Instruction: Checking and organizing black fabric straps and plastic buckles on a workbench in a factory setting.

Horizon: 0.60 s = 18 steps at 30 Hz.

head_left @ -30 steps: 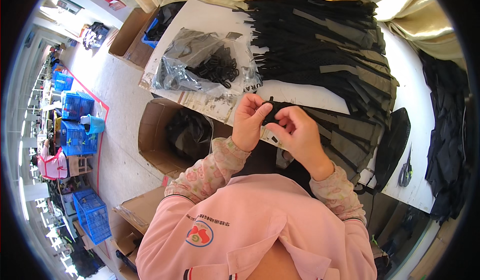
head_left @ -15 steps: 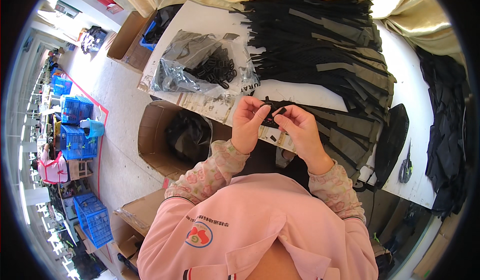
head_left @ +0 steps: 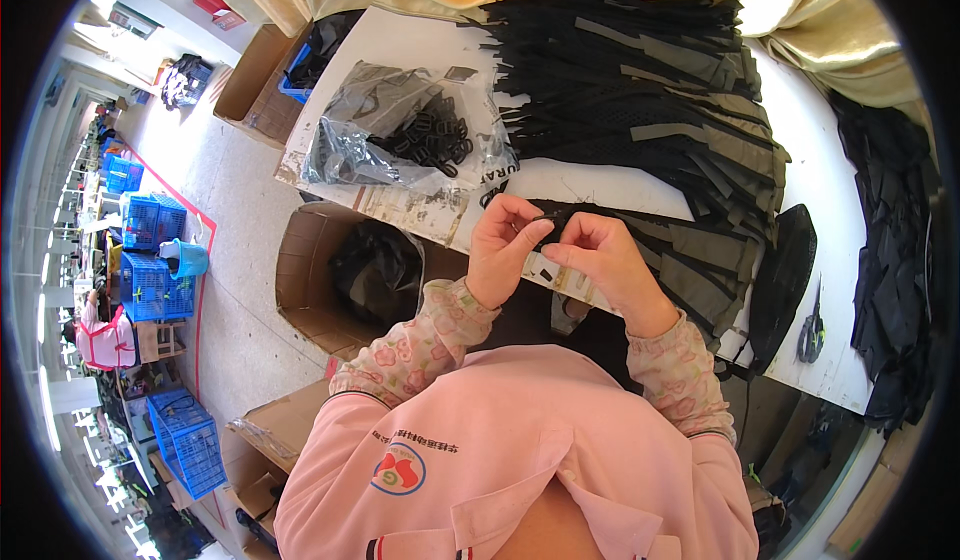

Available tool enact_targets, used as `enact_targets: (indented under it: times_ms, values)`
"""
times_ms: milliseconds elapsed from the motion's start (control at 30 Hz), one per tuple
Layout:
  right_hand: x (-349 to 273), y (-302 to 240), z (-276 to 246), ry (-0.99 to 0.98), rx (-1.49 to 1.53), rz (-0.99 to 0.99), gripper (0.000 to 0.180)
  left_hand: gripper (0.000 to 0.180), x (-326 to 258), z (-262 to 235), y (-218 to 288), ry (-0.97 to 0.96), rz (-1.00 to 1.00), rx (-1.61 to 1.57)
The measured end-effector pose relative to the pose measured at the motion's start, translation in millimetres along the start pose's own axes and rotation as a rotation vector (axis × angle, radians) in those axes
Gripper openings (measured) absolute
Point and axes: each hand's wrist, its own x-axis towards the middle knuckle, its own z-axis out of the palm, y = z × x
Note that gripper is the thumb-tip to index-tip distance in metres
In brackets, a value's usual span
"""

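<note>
Over the table's front edge, my left hand [head_left: 505,250] is closed in a pinch on a small black buckle [head_left: 545,220], mostly hidden by the fingers. My right hand [head_left: 603,258] pinches the end of a black strap right beside it, thumb and forefinger together. The two hands' fingertips nearly meet. From there black and grey fabric pieces [head_left: 690,258] spread to the right across the table. Beyond my left hand lies a clear plastic bag [head_left: 345,145] with several black buckles [head_left: 435,140] in it.
A thick stack of black and grey fabric strips [head_left: 640,90] covers the far side of the white table [head_left: 590,182]. Scissors [head_left: 812,335] and a dark curved panel [head_left: 783,290] lie at the right. An open cardboard box [head_left: 310,280] holding black material stands below the table's left edge.
My right fingers have moved left, bringing the strap end against the buckle. The gap between the two hands' fingertips has narrowed. My left hand has barely shifted.
</note>
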Motion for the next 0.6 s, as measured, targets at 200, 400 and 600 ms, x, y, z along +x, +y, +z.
enact_targets:
  times_ms: [200,400,600]
  values:
    - [-1,-16,-3,-0.06,0.032,0.145,0.016,0.018,-2,-10,4,-0.109,0.03,0.002]
    - [13,-2,-10,-0.098,0.185,0.156,0.017,0.018,13,-19,4,-0.274,0.118,0.063]
    - [-8,-11,13,0.175,-0.373,-0.14,0.012,0.015,-4,-26,-5,-0.174,0.1,0.224]
